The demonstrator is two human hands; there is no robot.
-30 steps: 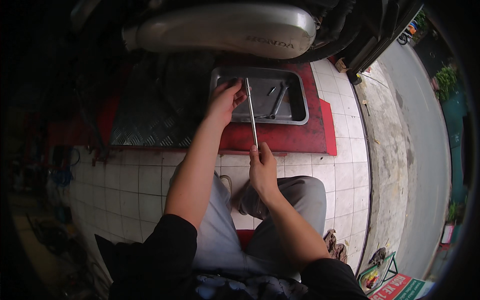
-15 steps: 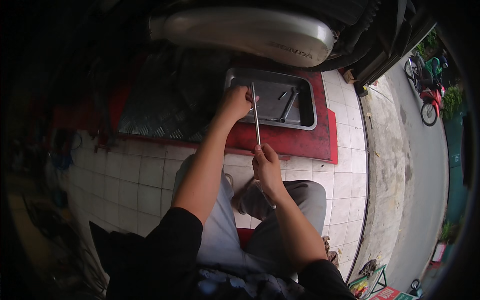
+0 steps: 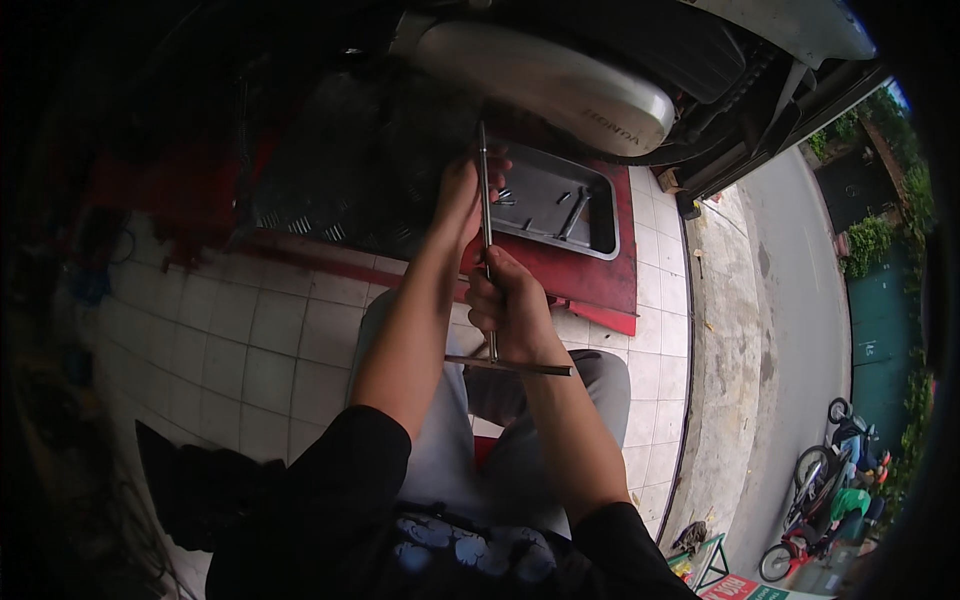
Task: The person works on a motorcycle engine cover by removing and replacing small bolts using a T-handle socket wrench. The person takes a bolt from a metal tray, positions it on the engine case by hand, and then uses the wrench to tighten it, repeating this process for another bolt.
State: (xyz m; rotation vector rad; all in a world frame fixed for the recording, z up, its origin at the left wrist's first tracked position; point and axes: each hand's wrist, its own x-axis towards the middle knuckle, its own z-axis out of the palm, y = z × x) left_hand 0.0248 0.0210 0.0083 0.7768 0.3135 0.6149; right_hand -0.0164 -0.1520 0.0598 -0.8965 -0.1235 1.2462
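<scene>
My right hand (image 3: 510,290) is wrapped round the shaft of a long T-handle wrench (image 3: 488,215). Its crossbar lies across just behind my right wrist, and the shaft points up and away toward the dark underside of a motorcycle (image 3: 540,75). Farther along, my left hand (image 3: 462,200) is behind the shaft near its far end, fingers apart and showing on the right of it. Beyond my hands a grey metal tray (image 3: 613,205) holds a combination wrench (image 3: 575,215) and several small bolts or metal pieces.
The tray rests on a red metal platform (image 3: 610,290) with a dark tread-plate part at the left. White floor tiles (image 3: 270,330) surround it. On the right run a concrete strip (image 3: 735,350) and a road (image 3: 800,330), with motorcycles (image 3: 800,540) at the lower right.
The view has shifted. The T-handle wrench has moved up and left toward the motorcycle, its crossbar now in plain sight. My left hand's fingers have loosened from the far end of the shaft.
</scene>
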